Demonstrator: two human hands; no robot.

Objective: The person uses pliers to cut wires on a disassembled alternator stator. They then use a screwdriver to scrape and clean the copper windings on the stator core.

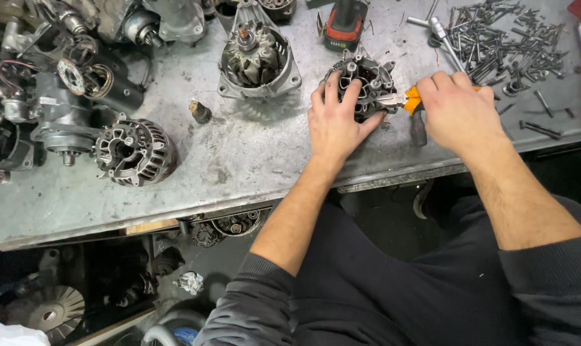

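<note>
A dark alternator housing lies on the metal workbench, right of centre. My left hand rests flat on its near left side, fingers spread over the casing. My right hand grips orange-handled pliers, whose metal jaws reach into the housing's right side. Most of the pliers' handle is hidden inside my fist.
A second open alternator half stands at the back centre. A whole alternator and several starter parts sit at the left. A heap of bolts fills the back right. A cordless tool battery lies behind the housing. More parts lie on the floor below.
</note>
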